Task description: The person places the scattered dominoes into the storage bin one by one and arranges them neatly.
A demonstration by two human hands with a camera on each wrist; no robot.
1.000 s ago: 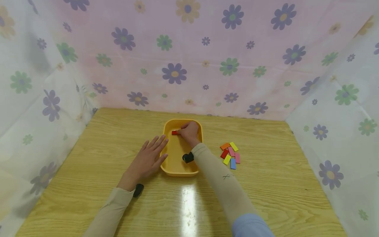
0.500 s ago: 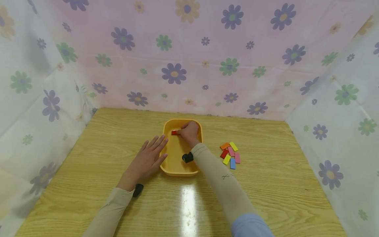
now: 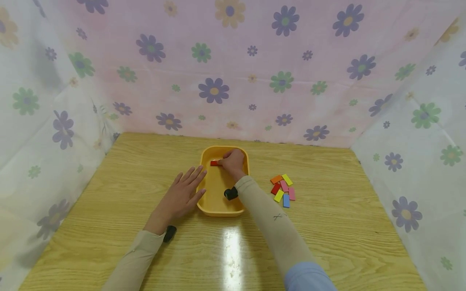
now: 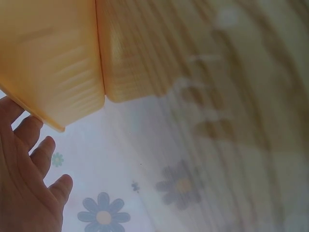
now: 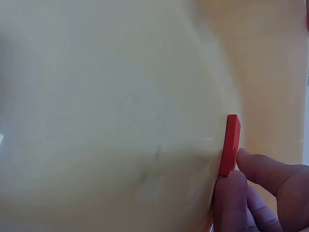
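Observation:
Inside a yellow plastic bin (image 3: pixel 218 194), my right hand (image 3: pixel 233 161) pinches a flat red block (image 3: pixel 213 163) near the far end. Seen from the right wrist, the thumb and fingers hold one end of the red block (image 5: pixel 230 145) low beside the bin's wall. My left hand (image 3: pixel 180 197) lies with straight, slightly spread fingers against the bin's left rim. The left wrist view has those fingertips (image 4: pixel 46 150) beside the bin's outer wall (image 4: pixel 58 72). The right palm is hidden in the head view.
A loose group of flat coloured blocks, among them a blue block (image 3: pixel 286 201) and an orange block (image 3: pixel 276 179), lies right of the bin on the wooden table (image 3: pixel 338 226). Flower-patterned cloth (image 3: pixel 251 93) encloses the back and both sides.

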